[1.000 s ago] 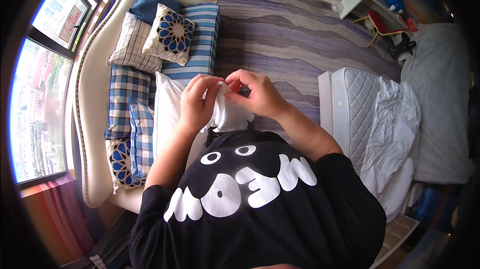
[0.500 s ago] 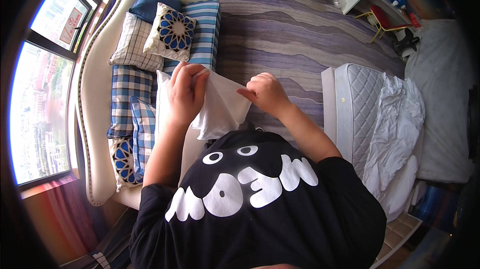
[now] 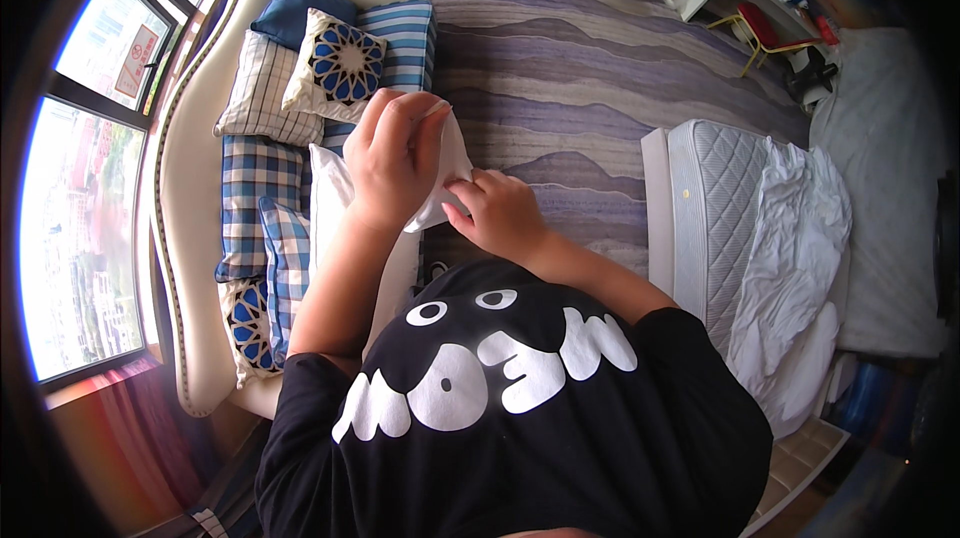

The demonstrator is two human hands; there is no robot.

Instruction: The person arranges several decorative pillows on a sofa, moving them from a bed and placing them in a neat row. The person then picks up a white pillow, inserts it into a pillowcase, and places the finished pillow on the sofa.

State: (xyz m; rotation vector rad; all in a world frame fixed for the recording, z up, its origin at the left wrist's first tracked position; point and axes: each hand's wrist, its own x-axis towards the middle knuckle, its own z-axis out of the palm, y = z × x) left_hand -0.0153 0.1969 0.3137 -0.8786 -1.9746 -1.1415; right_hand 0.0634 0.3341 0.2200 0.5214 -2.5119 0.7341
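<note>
A thin white cloth [image 3: 455, 150] hangs in front of my chest, gathered between my two hands. My left hand [image 3: 393, 156] is raised higher and pinches the cloth's upper edge between thumb and fingers. Lower and to the right, my right hand [image 3: 503, 214] has its curled fingers and thumb around the cloth's right side. Part of the cloth is hidden behind my left hand. Just left of my left forearm, a plain white pillow [image 3: 328, 188] lies on the sofa.
A cream sofa [image 3: 187, 268] with a patterned cushion [image 3: 345, 58] and a checked cushion [image 3: 258, 188] stands at the left beneath a window. At the right is a mattress [image 3: 708, 208] with a crumpled white sheet [image 3: 795, 228]. A red chair [image 3: 757, 28] stands farther back.
My right hand has moved left and slightly down, closer to my left hand. My left hand has shifted up and to the right. The cloth between them is now bunched narrower.
</note>
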